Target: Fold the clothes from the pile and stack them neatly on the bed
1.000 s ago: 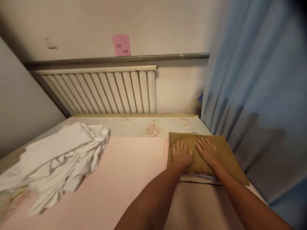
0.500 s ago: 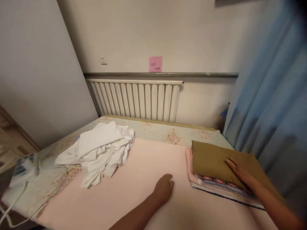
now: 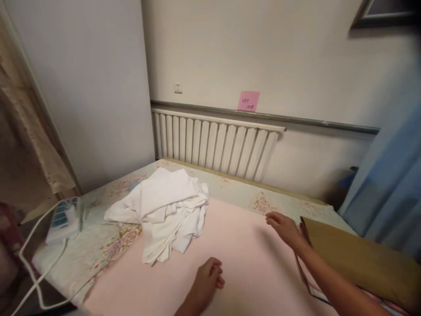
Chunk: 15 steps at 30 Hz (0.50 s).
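Over a pink sheet [image 3: 240, 245], my left hand [image 3: 207, 281] hangs with its fingers loosely bent and nothing visible in them. My right hand [image 3: 284, 226] is raised above the sheet, fingers stretched towards the left, also holding nothing. A crumpled pile of white cloth [image 3: 171, 197] lies left of both hands, apart from them. Beside my right forearm is a stack of folded cloth with a mustard-brown piece [image 3: 355, 254] on top; the forearm hides part of it.
A power strip [image 3: 64, 219] with white cords sits at the left on a floral cover [image 3: 121, 241]. A radiator [image 3: 213, 140] and a wall with a pink note [image 3: 248, 101] stand behind. A blue curtain [image 3: 388, 188] hangs at the right, a pale panel [image 3: 98, 87] at the left.
My right hand has lifted off the mustard-brown cloth and moved left over the pink sheet. My left hand has moved slightly left and lower. The view has turned left.
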### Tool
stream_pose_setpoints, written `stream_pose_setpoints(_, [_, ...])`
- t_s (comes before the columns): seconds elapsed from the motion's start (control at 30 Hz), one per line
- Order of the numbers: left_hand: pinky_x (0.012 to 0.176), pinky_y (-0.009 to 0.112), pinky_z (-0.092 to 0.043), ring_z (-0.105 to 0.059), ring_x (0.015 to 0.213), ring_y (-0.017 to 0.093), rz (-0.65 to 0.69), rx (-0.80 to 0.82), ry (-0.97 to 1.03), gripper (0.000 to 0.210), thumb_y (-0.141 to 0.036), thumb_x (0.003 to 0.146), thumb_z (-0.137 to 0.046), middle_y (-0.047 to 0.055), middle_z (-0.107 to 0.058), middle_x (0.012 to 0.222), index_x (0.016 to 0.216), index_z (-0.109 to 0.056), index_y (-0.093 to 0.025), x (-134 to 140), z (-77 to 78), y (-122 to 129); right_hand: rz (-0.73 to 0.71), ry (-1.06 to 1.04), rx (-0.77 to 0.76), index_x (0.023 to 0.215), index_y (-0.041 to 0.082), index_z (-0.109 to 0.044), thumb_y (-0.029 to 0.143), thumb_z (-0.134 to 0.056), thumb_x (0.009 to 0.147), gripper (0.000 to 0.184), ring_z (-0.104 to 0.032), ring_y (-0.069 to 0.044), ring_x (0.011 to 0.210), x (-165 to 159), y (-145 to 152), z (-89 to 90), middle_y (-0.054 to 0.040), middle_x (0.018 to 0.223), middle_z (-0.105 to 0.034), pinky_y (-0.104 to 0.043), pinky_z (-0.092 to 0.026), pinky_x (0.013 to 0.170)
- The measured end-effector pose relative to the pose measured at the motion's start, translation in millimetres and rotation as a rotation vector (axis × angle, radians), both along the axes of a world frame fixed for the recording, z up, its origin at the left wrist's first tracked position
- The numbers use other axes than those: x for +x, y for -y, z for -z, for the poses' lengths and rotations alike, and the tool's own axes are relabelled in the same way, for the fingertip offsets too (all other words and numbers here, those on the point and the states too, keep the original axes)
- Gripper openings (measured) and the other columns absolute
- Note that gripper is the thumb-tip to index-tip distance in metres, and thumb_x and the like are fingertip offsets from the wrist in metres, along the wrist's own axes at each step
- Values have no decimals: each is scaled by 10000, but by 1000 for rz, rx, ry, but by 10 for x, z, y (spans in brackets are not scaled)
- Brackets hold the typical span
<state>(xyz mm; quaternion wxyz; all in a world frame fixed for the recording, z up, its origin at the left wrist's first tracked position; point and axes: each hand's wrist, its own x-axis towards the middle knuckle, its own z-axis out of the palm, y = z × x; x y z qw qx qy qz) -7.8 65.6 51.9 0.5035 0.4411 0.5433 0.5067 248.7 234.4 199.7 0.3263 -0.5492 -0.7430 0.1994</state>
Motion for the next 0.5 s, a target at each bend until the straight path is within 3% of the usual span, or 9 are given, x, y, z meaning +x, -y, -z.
stream_pose_setpoints(0.1, [528, 225, -447, -562, 542, 86, 62, 26, 6, 179, -265, 768, -478, -21, -582, 716, 894, -557, -166, -13, 113, -30, -144, -122, -166, 851, 193, -671, 375, -547, 681, 278, -677, -210, 774, -734, -73, 81, -40, 789, -711, -323, -509, 731])
stream_pose_setpoints(0.2, [491, 226, -430, -521, 470, 91, 134, -28, 8, 139, -204, 734, -489, -50, -540, 562, 852, -551, -163, -27, 126, -94, -205, -163, -232, 839, 187, -671, 323, -576, 674, 234, -676, -194, 740, -1380, -174, 192, -21, 731, -695, -304, -509, 695])
stream_pose_setpoints(0.33, [454, 232, -419, -554, 463, 107, 120, -207, 106, 166, -163, 716, -487, -31, -564, 618, 876, -534, -159, -106, -20, -163, -252, -193, -252, 836, 185, -678, 257, -594, 696, 178, -669, -177, 736, -2105, -334, 315, -2, 700, -684, -282, -508, 691])
stream_pose_setpoints(0.5, [488, 220, -369, -519, 450, 100, 189, -312, -10, 198, -119, 747, -477, -34, -553, 517, 925, -555, -153, -224, -244, -158, -198, -279, -314, 929, 171, -669, 186, -614, 762, 176, -654, -160, 766, -2774, -587, 378, -11, 782, -684, -262, -517, 692])
